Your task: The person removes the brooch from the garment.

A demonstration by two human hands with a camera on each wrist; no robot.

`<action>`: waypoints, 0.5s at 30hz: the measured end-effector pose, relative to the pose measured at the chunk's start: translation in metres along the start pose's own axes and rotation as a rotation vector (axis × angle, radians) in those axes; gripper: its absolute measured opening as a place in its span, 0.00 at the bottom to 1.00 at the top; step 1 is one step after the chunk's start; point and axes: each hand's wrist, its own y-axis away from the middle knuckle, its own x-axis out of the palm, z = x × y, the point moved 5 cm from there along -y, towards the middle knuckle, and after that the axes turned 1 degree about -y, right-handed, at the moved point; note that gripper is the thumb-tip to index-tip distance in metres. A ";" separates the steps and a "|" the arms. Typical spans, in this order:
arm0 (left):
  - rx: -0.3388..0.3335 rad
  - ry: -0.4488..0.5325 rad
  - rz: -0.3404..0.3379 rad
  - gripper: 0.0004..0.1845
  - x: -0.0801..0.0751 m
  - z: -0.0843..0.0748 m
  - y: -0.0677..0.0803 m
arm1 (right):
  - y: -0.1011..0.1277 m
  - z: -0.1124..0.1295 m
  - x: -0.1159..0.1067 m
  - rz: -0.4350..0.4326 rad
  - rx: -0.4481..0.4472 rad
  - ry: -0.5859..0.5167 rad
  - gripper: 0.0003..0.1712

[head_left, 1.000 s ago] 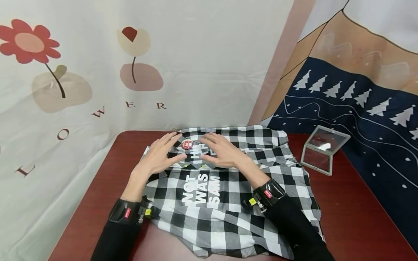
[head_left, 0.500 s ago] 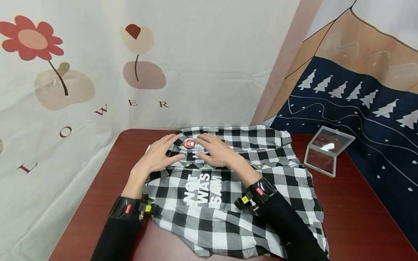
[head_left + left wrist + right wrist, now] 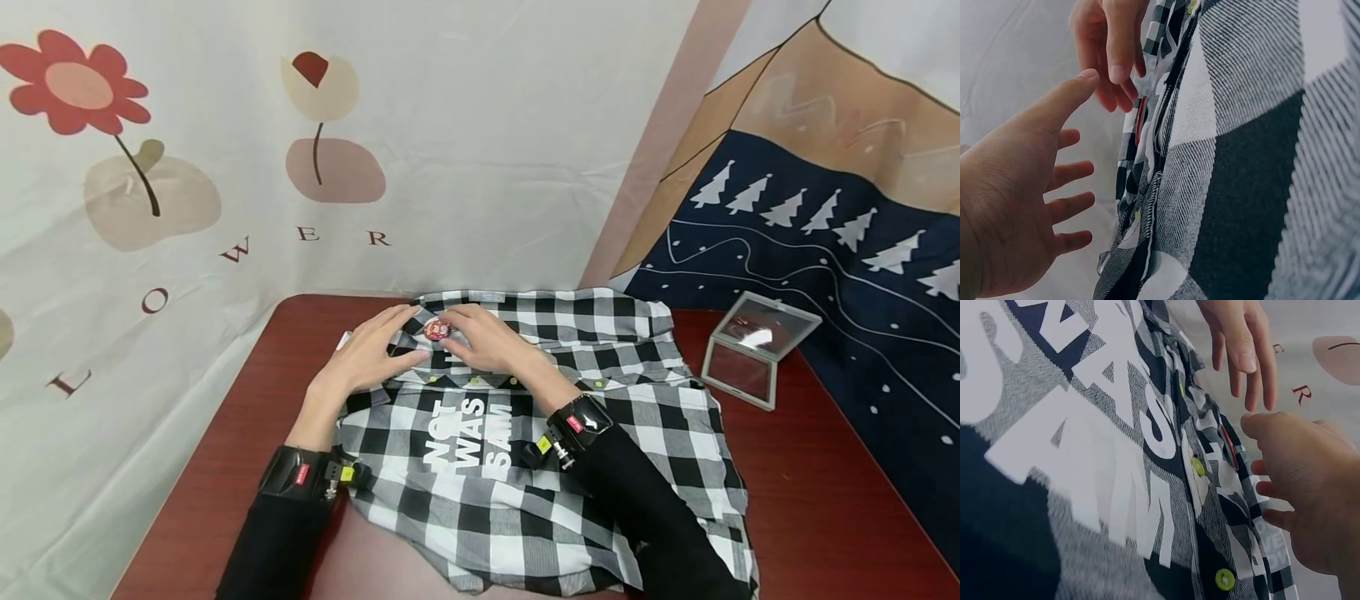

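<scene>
A black-and-white checked shirt (image 3: 480, 517) lies spread on the table, with white letters and yellow-green buttons (image 3: 1225, 579) along its front. On its upper part sits a round red badge (image 3: 437, 330), between my two hands in the head view. My left hand (image 3: 369, 353) is held over the shirt left of the badge, fingers extended and thumb apart, holding nothing. My right hand (image 3: 489, 343) is on the other side, its fingertips close to the badge and its fingers loosely bent. Both wrist views show space between the palms and the cloth.
A clear hinged case (image 3: 738, 372) stands unfolded on the reddish-brown table (image 3: 817, 492), right of the shirt. Behind the table hangs a pale curtain (image 3: 480, 150) with flower prints; a dark blue cloth with white trees (image 3: 783, 208) covers the right side.
My right hand has moved left and come closer to the badge. The left hand stays almost in place. The head view has shifted slightly.
</scene>
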 end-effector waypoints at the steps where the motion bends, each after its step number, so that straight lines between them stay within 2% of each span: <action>1: 0.001 0.003 0.000 0.48 0.000 -0.001 0.000 | -0.002 0.000 0.000 -0.003 0.007 -0.009 0.34; 5: -0.001 0.005 0.011 0.49 0.000 -0.001 0.000 | -0.008 0.000 0.005 -0.015 0.020 -0.017 0.33; 15: 0.006 0.009 0.011 0.49 0.002 -0.001 0.000 | -0.016 -0.001 0.015 -0.037 0.017 0.056 0.28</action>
